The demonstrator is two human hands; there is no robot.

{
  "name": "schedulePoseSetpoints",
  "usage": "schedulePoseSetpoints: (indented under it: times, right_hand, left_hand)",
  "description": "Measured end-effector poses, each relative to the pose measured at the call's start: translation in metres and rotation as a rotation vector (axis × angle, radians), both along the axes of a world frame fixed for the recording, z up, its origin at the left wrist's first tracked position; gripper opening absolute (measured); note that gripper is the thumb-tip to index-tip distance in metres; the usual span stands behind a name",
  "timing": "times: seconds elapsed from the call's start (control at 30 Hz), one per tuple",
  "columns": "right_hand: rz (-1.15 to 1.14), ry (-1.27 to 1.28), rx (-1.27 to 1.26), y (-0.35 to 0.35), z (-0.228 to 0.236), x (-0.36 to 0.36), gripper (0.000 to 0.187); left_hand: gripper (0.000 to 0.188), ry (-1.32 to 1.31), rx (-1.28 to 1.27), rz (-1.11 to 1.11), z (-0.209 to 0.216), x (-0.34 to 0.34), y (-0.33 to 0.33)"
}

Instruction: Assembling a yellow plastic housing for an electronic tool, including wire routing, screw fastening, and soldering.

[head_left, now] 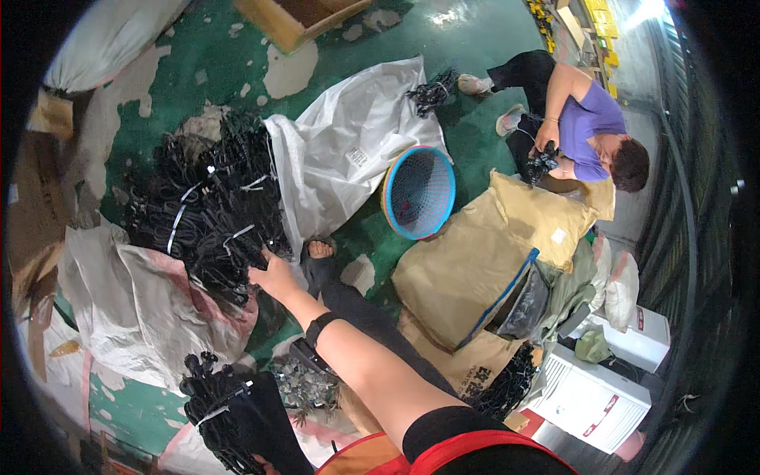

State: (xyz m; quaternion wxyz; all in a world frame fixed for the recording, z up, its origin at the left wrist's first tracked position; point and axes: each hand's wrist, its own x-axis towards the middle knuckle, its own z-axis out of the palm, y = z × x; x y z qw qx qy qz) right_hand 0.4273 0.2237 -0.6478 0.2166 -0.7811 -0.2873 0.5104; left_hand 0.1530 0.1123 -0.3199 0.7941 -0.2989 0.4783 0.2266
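A large heap of tied black cable bundles lies at the left on white woven sacking, several bound with white ties. My right hand, with a black band at the wrist, reaches to the heap's near right edge. Its fingers are closed round the end of a black cable bundle there. At the bottom edge my left hand shows only in part, closed against another bundle of black cables with a white tie. Black cloth beside it partly hides that hand.
A blue-rimmed basket stands beside a white woven sack. Tan sacks lie to the right. Beyond them, a co-worker in a purple shirt sits holding dark cables. White boxes stand lower right; a cardboard box is at the top.
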Motion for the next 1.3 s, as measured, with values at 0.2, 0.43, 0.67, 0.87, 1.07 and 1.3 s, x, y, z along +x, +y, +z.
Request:
schedulePoseSetpoints:
  times: [0.2,0.43,0.67,0.87,1.07,1.3]
  right_hand:
    - [-0.034,0.387,-0.012,0.058,0.092,0.002,0.043]
    - [0.02,0.531,0.069,0.067,0.176,0.028,0.032]
    - [0.331,0.217,0.434,0.032,0.235,0.044,0.055]
    - [0.402,0.079,0.532,0.01,0.282,0.06,0.049]
    - [0.444,-0.003,0.402,-0.007,0.334,0.091,0.049]
    - [0.082,0.402,0.093,-0.021,0.357,0.092,0.07]
  left_hand:
    - [0.038,0.072,0.045,-0.06,0.037,0.004,0.011]
    - [0.041,0.157,0.101,-0.063,0.065,0.017,0.01]
    - [0.039,0.214,0.171,-0.062,0.091,0.033,0.025]
    - [0.029,0.053,0.199,0.013,0.087,0.009,-0.001]
    - [0.037,0.195,0.169,-0.042,0.106,0.031,0.004]
    - [0.036,0.253,0.072,-0.005,0.109,0.027,-0.003]
